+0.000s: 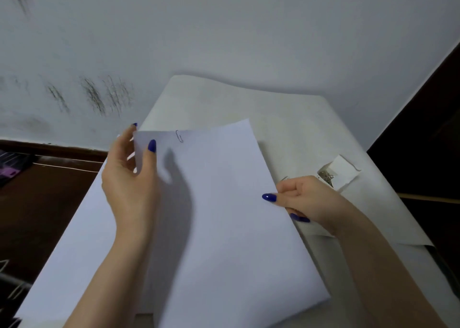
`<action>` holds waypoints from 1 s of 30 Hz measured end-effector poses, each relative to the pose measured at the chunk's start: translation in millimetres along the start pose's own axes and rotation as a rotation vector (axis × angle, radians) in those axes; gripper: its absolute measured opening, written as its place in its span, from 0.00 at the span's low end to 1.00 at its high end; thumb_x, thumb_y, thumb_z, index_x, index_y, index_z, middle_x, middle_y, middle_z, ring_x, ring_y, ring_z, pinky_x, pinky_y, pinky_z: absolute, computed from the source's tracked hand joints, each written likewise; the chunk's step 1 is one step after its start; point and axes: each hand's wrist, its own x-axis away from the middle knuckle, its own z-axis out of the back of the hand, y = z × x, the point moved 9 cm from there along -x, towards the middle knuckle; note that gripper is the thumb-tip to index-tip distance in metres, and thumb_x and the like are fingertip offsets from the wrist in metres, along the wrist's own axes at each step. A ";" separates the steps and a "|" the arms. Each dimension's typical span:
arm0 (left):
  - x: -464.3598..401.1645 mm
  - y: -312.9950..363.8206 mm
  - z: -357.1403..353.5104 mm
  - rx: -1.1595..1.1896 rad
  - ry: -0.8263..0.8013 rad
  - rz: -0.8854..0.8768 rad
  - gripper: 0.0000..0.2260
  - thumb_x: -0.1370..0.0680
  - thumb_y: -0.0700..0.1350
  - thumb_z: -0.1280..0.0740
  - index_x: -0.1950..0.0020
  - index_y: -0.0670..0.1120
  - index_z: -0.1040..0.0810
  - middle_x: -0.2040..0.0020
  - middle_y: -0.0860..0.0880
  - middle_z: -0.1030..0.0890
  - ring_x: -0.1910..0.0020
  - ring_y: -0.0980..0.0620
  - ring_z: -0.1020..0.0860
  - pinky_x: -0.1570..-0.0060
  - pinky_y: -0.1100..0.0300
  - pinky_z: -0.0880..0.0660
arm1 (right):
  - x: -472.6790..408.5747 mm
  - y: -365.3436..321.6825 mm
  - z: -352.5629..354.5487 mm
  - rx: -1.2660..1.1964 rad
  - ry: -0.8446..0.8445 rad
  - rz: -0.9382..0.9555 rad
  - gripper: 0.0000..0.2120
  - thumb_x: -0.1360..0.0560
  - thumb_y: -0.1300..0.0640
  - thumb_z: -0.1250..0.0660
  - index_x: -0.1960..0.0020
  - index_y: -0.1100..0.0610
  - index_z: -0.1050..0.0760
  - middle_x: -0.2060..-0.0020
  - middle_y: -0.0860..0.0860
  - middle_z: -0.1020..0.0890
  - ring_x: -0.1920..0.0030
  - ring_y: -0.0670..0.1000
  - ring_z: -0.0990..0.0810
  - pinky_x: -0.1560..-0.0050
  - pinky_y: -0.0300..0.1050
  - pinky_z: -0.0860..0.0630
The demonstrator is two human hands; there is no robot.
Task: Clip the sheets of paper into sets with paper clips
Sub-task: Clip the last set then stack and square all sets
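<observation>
A set of white paper sheets [224,203] is held above the table, with a thin metal paper clip [179,136] on its far edge. My left hand [129,178] pinches the set's far left corner between thumb and fingers. My right hand [303,200] grips the right edge, thumb on top. More white sheets [74,240] lie underneath at the left. A small open white box of paper clips [336,173] sits to the right, just beyond my right hand. A loose clip [285,178] shows by the right knuckles.
The table [286,128] is covered in off-white paper and stands against a pale scuffed wall [224,28]. Dark brown floor [37,203] lies to the left, with dark objects at the lower left corner. A dark panel [428,140] stands at the right.
</observation>
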 end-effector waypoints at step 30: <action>-17.3 -21.5 23.8 -0.890 -0.072 0.137 0.29 0.21 0.49 0.35 0.23 0.45 0.41 0.29 0.37 0.34 0.34 0.34 0.32 0.38 0.40 0.36 | -11.3 -23.5 -92.2 -0.395 0.152 0.076 0.14 0.26 0.62 0.31 0.42 0.51 0.23 0.67 0.51 0.23 0.76 0.46 0.25 0.72 0.38 0.25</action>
